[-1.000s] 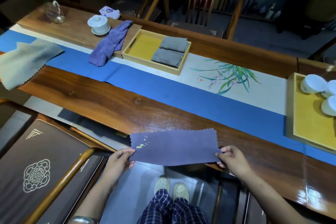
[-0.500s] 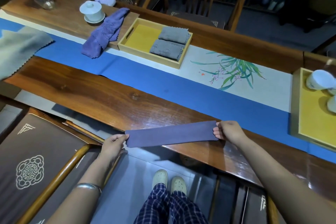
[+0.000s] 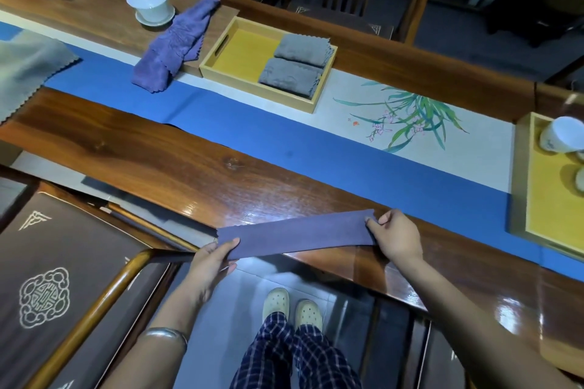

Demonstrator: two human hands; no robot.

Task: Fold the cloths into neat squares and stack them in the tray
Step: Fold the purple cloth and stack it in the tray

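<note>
While each hand — left hand [image 3: 211,265], right hand [image 3: 395,237] — pinches an end, the purple cloth [image 3: 297,235] stretches between.

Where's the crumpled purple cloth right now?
In the head view, the crumpled purple cloth lies at the far left of the table, between the lidded white cup and the wooden tray.

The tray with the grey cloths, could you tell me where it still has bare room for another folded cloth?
The tray is bare in its left half, between the handle cutout and the two folded grey cloths. Its right half is filled. Outside, the crumpled purple cloth crowds its left wall.
</note>
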